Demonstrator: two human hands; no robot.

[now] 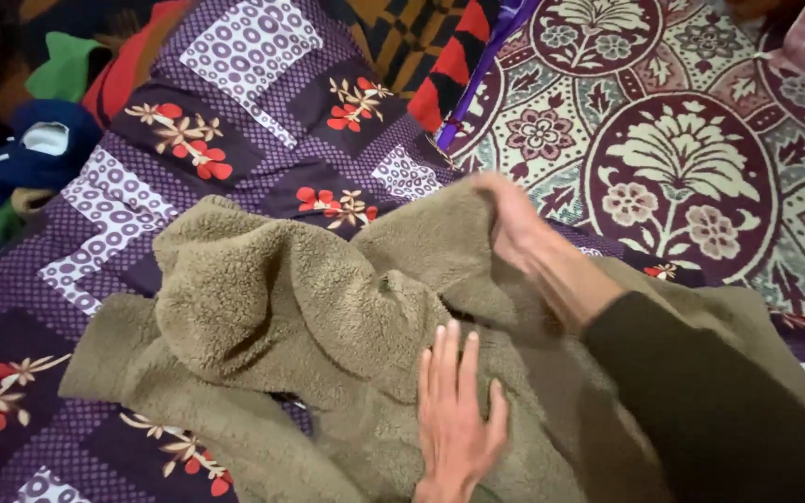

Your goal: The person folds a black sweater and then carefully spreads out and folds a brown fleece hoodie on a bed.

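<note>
Head view, the only one we have: we look down on an olive-green fleece garment (328, 317) lying rumpled across the middle and lower part of the frame, on a purple patchwork quilt (235, 102) with red and cream flowers. To the upper right lies a maroon and cream floral spread (691, 177), and at the far left edge sits a heap of blue and green clothes (20, 158).

We judge the step in hand to be a fold, or a smoothing, of the fleece. The left hand (454, 419), at lower centre, lies flat on the fabric, palm down, fingers (449, 359) straight and close together, pinning the cloth and gripping nothing. The right hand (514, 224), right of centre on a dark-sleeved arm, is at the upper edge of the fleece; its fingers curl onto that edge, but blur keeps us from telling whether they truly pinch it.

The garment thus lies under the left palm and reaches up to the right fingertips, with its bulky folded part bunched to the left of both hands.

As we read it, the next move calls for a firm hold on that upper edge while the flat hand stays as an anchor, so that the thick pile neither slides nor bunches.
</note>
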